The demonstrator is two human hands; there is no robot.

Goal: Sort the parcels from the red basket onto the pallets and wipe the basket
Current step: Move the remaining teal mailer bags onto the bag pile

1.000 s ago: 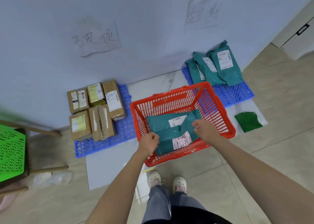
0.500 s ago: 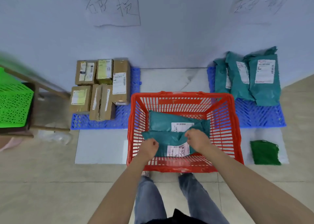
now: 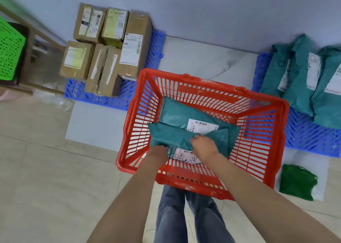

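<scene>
A person stands over a red basket point(image 3: 275, 111) set on the floor between two blue pallets, with both bare forearms reaching down into it. The left hand point(image 3: 158, 153) is curled around the near left edge of the upper teal parcel point(image 3: 171, 133), and the right hand point(image 3: 203, 145) pinches the same parcel's wrapping near its middle, fingers bent over a fold of the plastic. This upper teal parcel lies tilted across a lower teal parcel point(image 3: 177, 109), whose white label shows just beyond the right hand; both parcels are inside the basket. The left pallet point(image 3: 156, 45), against the wall, carries five cardboard boxes point(image 3: 105, 69) packed close together, several touching. The right pallet point(image 3: 304, 135) carries three bagged teal parcels point(image 3: 299, 82) overlapping one another and leaning toward the wall. A folded green cloth point(image 3: 297, 181) lies on the pale floor mat point(image 3: 96, 126) just to the right of the basket, apart from it. At the far left, a green perforated crate point(image 3: 9, 54) rests on a wooden frame. The person's jeans point(image 3: 169, 217) are visible below the basket's near rim.
</scene>
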